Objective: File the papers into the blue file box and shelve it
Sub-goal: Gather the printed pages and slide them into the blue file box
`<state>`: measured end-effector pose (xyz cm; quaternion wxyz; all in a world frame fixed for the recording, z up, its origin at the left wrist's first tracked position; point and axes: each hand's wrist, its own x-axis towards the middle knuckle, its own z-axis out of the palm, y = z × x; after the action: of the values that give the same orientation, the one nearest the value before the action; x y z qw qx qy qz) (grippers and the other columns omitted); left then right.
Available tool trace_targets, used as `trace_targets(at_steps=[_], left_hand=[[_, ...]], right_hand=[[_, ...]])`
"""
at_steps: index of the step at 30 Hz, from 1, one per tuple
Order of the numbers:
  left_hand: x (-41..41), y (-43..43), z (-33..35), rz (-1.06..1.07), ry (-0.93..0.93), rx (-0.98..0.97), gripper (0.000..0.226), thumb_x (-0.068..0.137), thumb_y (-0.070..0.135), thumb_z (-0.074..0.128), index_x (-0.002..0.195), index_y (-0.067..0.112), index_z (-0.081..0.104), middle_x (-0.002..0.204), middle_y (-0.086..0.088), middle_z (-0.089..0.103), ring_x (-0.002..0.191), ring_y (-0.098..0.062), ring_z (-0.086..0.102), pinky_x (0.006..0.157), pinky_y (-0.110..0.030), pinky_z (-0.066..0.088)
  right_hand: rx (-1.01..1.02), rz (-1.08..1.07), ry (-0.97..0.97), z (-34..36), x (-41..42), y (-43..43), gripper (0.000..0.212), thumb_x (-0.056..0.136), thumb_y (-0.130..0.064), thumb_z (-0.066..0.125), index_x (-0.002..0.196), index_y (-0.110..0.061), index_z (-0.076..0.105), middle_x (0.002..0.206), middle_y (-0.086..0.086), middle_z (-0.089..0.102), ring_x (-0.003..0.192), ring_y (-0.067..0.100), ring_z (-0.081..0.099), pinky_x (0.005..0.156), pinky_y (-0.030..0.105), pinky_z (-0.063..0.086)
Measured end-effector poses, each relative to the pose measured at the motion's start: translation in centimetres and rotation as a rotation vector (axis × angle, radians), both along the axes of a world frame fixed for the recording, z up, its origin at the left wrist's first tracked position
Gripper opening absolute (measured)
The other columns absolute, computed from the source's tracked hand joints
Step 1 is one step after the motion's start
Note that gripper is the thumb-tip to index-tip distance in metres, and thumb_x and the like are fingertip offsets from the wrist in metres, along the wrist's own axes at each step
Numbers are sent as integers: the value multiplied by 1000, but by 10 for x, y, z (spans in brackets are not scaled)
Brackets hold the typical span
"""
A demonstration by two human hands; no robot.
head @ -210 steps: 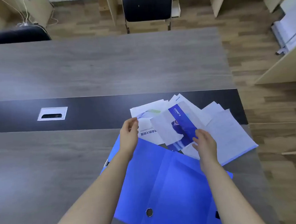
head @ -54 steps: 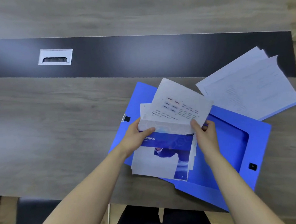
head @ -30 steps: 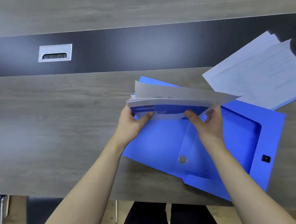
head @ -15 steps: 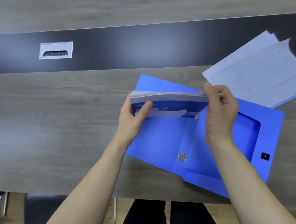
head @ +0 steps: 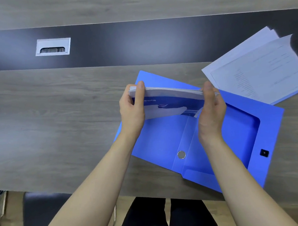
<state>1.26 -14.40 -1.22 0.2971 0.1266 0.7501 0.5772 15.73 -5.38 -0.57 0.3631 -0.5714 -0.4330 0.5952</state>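
Observation:
The blue file box [head: 163, 140] lies opened flat on the wooden table, its snap button and inner pocket facing up. I hold a stack of papers [head: 172, 101], with a blue printed sheet on its underside, upright on edge above the box. My left hand [head: 132, 110] grips the stack's left end. My right hand [head: 210, 112] presses flat against its right end, thumb on top. A second pile of white papers [head: 259, 67] lies at the far right, partly over the box's corner.
A dark strip runs across the table with a silver cable grommet [head: 53, 46] at the left. The table's near edge [head: 62, 189] is close to my body, with a black chair seat below at the left.
My right hand has shifted from on top of the stack to its right end, squaring the sheets. The stack stays held above the box, and the left hand's grip is unchanged.

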Motion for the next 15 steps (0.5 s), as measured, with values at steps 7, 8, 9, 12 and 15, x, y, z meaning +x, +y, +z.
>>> trace_targets(at_steps=[7,8,9,12,15], left_hand=[[-1,-21,-25,-133,82,-17,18,91,34,70,104,24,63,96,13,69,82,15,66,79,-9,49],[-2,-19,-24,-104,95,-16,13,95,23,73,104,20,64,94,13,69,79,16,66,76,-7,49],[-3,-17,-23,-78,105,-23,10,99,15,71,107,14,64,92,13,69,77,17,65,75,-7,49],[-1,-19,-31,-97,92,-89,7,104,17,65,107,11,65,88,15,68,74,17,63,73,-5,47],[-1,-26,-47,-161,103,-159,1,105,18,63,104,18,63,87,17,65,73,18,61,73,-4,44]], right_hand=[[34,181,37,-7,7,6,63,70,-93,60,82,-32,58,77,-26,55,74,-2,50,74,14,43],[59,205,45,-6,9,7,64,69,-93,62,86,-31,61,80,-26,59,77,-2,53,75,13,43],[78,220,49,-6,11,7,61,71,-89,65,86,-30,62,77,-28,60,75,-4,53,74,11,43],[48,257,33,-17,15,5,34,77,-59,75,87,-28,67,76,-30,67,76,-7,59,75,10,45],[4,264,51,-35,21,1,25,83,-35,83,106,-26,76,101,-17,80,99,7,74,86,22,56]])
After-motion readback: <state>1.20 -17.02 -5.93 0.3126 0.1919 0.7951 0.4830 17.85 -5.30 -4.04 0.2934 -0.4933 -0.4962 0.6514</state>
